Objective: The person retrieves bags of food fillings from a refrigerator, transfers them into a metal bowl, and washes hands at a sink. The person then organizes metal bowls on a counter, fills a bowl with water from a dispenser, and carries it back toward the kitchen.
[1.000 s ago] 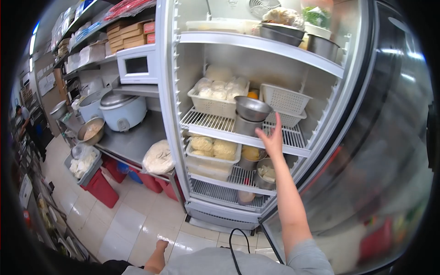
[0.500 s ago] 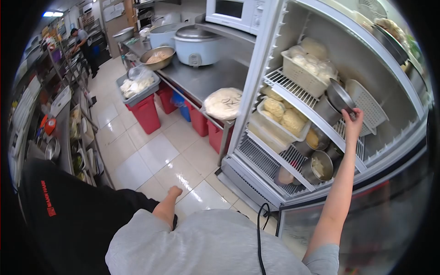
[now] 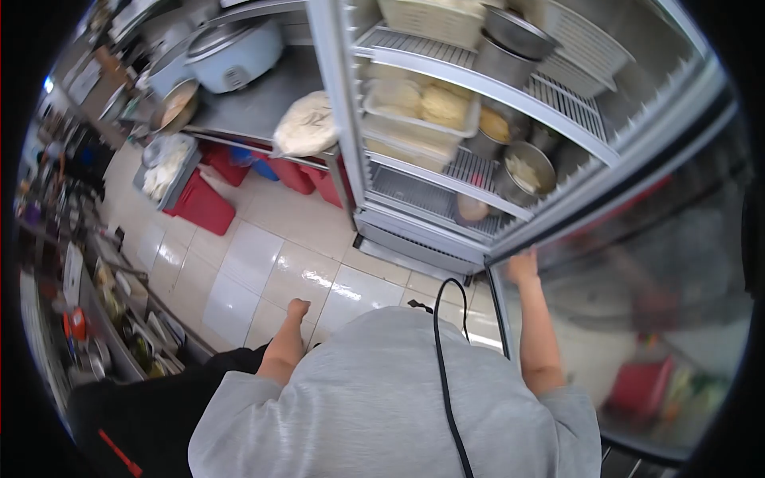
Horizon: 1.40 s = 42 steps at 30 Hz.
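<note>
My right hand (image 3: 523, 267) is low beside the edge of the fridge's glass door (image 3: 590, 295); its fingers are blurred, and I cannot tell whether they grip the door. Above it the fridge (image 3: 422, 239) stands open. On its upper shelf sits a metal pot (image 3: 504, 62) with a metal bowl (image 3: 522, 33) over its top. A metal container (image 3: 526, 171) with pale pieces inside is on a lower shelf, beside a clear tub (image 3: 438, 111) of yellowish bags. My left hand (image 3: 298, 308) hangs closed over the floor tiles, with nothing visible in it.
Left of the fridge, a steel counter (image 3: 275, 88) carries a blue cooker (image 3: 231, 56) and a round pale bundle (image 3: 307, 126). Under and beside it are red bins (image 3: 199, 205), one topped by a grey tub (image 3: 169, 171). A dark-clothed person (image 3: 151, 414) is close on my left.
My right hand has left the metal bowl on the upper shelf and come down to the glass door's edge. The view has tilted downward. My left hand still hangs closed.
</note>
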Each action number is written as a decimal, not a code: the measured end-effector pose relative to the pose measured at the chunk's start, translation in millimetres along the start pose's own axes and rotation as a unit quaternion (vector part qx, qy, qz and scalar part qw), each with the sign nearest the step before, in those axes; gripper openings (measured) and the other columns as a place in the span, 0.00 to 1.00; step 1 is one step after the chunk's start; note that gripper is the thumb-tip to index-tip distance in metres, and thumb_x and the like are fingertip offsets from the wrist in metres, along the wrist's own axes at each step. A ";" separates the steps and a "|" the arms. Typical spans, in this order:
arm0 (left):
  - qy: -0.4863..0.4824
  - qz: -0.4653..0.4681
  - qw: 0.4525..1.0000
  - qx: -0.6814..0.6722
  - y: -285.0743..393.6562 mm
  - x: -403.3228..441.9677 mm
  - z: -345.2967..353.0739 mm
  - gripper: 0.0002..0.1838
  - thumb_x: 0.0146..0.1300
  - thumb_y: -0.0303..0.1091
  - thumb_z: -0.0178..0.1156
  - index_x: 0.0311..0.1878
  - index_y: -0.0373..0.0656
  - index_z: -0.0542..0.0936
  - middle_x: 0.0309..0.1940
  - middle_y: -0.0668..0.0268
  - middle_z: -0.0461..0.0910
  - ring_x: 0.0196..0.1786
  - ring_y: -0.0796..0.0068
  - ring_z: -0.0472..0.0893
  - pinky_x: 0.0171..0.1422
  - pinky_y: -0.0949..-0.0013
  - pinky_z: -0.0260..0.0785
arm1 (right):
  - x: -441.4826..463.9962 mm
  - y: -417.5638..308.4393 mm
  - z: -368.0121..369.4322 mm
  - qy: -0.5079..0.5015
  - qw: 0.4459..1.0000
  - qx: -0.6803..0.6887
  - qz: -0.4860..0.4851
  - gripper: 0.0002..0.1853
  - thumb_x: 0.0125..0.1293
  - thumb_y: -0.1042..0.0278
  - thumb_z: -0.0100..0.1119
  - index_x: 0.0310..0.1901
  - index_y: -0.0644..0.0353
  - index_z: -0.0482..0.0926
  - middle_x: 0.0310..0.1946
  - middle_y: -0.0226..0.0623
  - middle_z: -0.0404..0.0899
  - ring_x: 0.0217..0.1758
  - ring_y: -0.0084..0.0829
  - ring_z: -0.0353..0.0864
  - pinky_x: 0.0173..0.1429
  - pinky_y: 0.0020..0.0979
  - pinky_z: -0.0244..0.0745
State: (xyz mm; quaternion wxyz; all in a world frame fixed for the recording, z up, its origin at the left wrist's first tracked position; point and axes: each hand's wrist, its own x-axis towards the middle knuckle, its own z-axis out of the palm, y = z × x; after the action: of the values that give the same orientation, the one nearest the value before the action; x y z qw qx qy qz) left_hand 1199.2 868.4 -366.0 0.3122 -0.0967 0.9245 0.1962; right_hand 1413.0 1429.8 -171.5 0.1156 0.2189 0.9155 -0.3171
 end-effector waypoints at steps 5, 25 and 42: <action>0.004 0.018 1.000 -0.006 13.1 7.9 -13.5 0.21 0.43 0.42 0.58 0.37 0.34 0.76 0.37 0.49 0.75 0.42 0.54 0.75 0.46 0.61 0.67 | -64.7 68.4 92.3 0.026 0.967 0.127 0.220 0.27 0.39 0.56 0.66 0.44 0.53 0.74 0.34 0.42 0.77 0.39 0.40 0.75 0.45 0.34 0.70; -0.014 0.142 0.987 0.071 63.0 28.8 -16.8 0.18 0.42 0.41 0.59 0.34 0.37 0.77 0.33 0.55 0.77 0.39 0.61 0.76 0.44 0.65 0.67 | -134.9 173.9 196.0 0.117 0.930 0.086 0.337 0.25 0.36 0.56 0.66 0.39 0.57 0.76 0.32 0.41 0.76 0.30 0.36 0.76 0.37 0.32 0.71; 0.078 0.150 0.985 0.015 74.4 -20.3 -52.1 0.09 0.44 0.35 0.58 0.28 0.40 0.78 0.29 0.55 0.77 0.35 0.62 0.77 0.41 0.66 0.68 | -30.1 145.1 195.5 0.064 0.984 0.014 0.163 0.24 0.33 0.59 0.67 0.37 0.57 0.75 0.34 0.41 0.75 0.41 0.39 0.73 0.46 0.35 0.68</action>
State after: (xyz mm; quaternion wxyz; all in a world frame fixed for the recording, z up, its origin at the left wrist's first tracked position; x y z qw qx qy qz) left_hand 1164.6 914.7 -293.1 0.2073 0.0331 0.9530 0.2186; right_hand 1522.5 1398.6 -388.8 0.1039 0.3867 0.8687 -0.2917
